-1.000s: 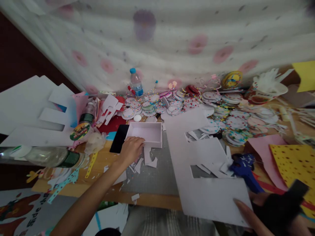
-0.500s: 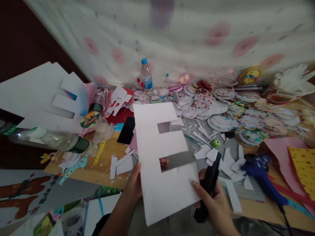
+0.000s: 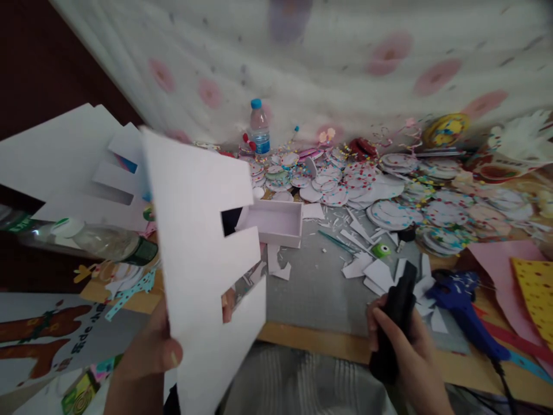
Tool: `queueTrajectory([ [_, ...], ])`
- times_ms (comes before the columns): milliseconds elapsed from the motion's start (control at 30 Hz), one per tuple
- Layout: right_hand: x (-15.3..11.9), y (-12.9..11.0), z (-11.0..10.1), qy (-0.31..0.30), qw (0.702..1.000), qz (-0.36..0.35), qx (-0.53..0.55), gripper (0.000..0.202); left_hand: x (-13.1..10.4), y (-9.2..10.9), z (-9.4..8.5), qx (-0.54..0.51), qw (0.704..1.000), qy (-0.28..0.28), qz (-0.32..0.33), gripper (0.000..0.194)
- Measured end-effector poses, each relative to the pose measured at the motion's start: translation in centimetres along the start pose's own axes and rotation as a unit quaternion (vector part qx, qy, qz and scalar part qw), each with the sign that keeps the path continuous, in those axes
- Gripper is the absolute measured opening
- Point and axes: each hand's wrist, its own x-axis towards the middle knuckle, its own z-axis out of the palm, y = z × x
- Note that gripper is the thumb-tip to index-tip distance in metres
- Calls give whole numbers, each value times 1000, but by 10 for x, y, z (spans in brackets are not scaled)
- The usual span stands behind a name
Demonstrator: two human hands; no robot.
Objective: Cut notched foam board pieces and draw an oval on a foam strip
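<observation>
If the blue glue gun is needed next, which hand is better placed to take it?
Probably the right hand: it is nearer the glue gun, though it grips a black object. The left hand is farther away and holds the white E.

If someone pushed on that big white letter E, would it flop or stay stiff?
Probably fairly stiff: the white E-shaped board rises above the left hand without obvious droop. It is likely light for its size, since it looks thin and one hand supports it. Its middle prong may bend more easily, being attached at only one end.
</observation>
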Motion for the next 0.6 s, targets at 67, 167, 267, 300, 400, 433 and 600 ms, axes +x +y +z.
queueTrajectory([
  [67, 3, -2, -4, 8, 999, -1, 38, 30, 1, 12, -6, 41, 997, -61, 12, 59],
  [167, 5, -9, -8, 12, 996, -2, 93, 24, 4, 23, 4, 216, 973, -56, 52, 46],
  [267, 7, -16, -13, 29, 993, 10, 113, 20, 6, 22, 27, 370, 923, -80, 74, 46],
  [300, 8, -17, -16, 35, 993, 15, 114, 20, 6, 18, 35, 400, 908, -92, 81, 46],
  [400, 12, -15, -26, 41, 993, 33, 109, 19, 9, -1, 56, 448, 882, -105, 105, 47],
  [433, 13, -13, -29, 37, 993, 41, 105, 19, 10, -10, 61, 454, 878, -105, 111, 47],
  [600, 12, -4, -31, 11, 994, 83, 68, 23, 17, -52, 78, 482, 857, -92, 159, 53],
])
